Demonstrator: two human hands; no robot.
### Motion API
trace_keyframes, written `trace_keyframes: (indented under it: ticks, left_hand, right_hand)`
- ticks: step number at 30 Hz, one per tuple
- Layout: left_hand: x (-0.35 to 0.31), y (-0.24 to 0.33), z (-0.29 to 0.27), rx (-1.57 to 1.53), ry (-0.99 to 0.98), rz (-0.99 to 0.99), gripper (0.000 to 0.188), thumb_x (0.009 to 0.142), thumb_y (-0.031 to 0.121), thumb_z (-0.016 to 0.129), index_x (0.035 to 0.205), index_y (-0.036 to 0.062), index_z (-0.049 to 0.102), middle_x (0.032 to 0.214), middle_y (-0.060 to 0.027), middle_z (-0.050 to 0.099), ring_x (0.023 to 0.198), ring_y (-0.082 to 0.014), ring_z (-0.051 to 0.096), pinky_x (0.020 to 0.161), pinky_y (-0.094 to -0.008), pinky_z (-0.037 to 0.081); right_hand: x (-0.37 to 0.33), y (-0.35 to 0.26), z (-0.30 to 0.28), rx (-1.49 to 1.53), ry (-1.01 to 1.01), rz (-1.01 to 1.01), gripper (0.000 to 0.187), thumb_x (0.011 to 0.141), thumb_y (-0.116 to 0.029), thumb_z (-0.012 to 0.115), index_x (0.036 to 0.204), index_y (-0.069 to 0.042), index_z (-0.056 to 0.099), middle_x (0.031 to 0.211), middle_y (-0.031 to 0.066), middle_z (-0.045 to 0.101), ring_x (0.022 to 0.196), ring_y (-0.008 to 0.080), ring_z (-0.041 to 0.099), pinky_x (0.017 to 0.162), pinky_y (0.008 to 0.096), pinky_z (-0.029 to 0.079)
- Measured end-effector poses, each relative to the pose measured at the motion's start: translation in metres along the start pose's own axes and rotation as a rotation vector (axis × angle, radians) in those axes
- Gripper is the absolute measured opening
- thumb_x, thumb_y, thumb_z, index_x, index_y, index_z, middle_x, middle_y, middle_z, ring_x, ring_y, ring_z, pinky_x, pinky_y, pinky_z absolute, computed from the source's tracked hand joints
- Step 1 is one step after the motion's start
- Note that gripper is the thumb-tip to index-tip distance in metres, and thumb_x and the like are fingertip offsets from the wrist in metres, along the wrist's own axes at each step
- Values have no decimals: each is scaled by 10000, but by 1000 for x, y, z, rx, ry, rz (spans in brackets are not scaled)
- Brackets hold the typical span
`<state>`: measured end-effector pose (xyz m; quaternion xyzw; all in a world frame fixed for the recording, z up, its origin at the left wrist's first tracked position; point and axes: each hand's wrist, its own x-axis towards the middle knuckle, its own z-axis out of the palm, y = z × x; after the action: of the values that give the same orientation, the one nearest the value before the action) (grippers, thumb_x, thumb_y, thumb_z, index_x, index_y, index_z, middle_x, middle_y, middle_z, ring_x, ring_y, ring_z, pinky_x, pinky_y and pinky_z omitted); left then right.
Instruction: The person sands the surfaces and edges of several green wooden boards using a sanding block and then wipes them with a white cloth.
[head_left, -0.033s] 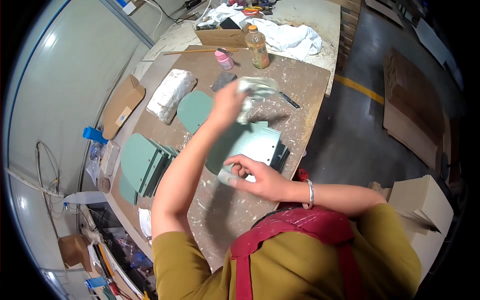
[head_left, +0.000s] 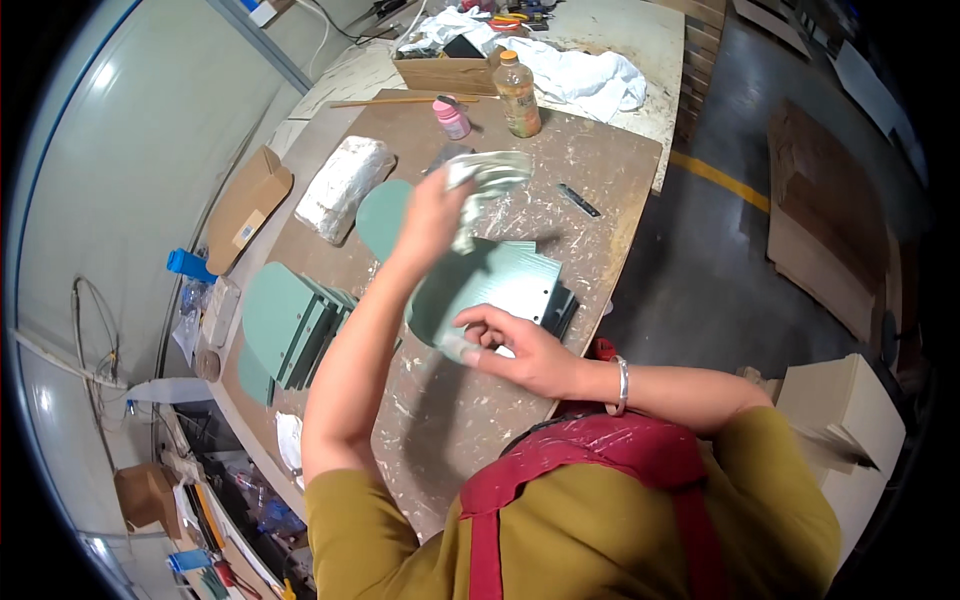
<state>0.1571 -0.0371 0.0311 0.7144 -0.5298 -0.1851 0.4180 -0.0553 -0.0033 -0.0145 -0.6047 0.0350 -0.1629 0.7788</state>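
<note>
My left hand (head_left: 430,218) is closed on a pale, crumpled cloth (head_left: 497,174), raised above the worktable. Below it lies a pale green panel (head_left: 490,285), rounded at its left end, on a small stack with dark edges. At the panel's near edge, my right hand (head_left: 532,358) has its fingers curled toward the thumb. A pale covering shows at the thumb tip, and whatever sits between the fingers is hidden. Another rounded green panel (head_left: 380,212) lies partly behind my left forearm. Left of that forearm stands a stack of similar green panels (head_left: 272,312) with dark edges.
On the brown board (head_left: 625,150) are a knife (head_left: 579,200), a dark block (head_left: 448,157), a pink bottle (head_left: 452,120), a drink bottle (head_left: 517,98) and a white wrapped bundle (head_left: 345,188). A cardboard box (head_left: 450,75) with rags stands behind; cartons (head_left: 835,400) stand at right.
My left hand has shifted left with the cloth, showing more of the panel's surface. My right hand has hardly moved.
</note>
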Motion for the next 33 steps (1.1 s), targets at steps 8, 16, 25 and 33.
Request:
trace_keyframes:
  ticks: [8, 16, 25, 33]
  left_hand:
    - [-245, -64, -16, 62, 474, -431, 309, 962, 148, 566, 1237, 12, 603, 1057, -206, 691, 992, -289, 680, 866, -389, 504]
    - [-275, -42, 17, 639, 316, -712, 555, 859, 246, 712, 1357, 84, 529, 1437, -160, 469, 1320, -381, 441, 1075, -510, 349]
    - [-164, 78, 58, 661, 521, -442, 559, 792, 301, 801, 1221, 21, 579, 1210, -178, 585, 1109, -369, 573, 956, -450, 460]
    - [-182, 78, 100, 53, 684, -1070, 641, 800, 233, 834, 1240, -4, 433, 787, -72, 586, 696, -198, 598, 663, -336, 495]
  right_hand:
    - [6, -54, -111, 40, 234, 50, 377, 984, -246, 629, 1291, -39, 557, 1124, 22, 603, 1016, 101, 557, 894, 287, 477]
    - [122, -56, -167, -330, -144, 139, 344, 944, -151, 660, 1262, -29, 615, 1109, 33, 626, 991, 120, 584, 834, 295, 507]
    - [218, -49, -143, -788, -611, -19, 309, 923, -180, 653, 1196, -36, 667, 1030, 80, 597, 959, 194, 579, 878, 327, 460]
    - [215, -36, -134, -811, -678, -257, 295, 907, -221, 660, 1137, -35, 675, 1067, 138, 606, 1007, 319, 610, 893, 403, 495]
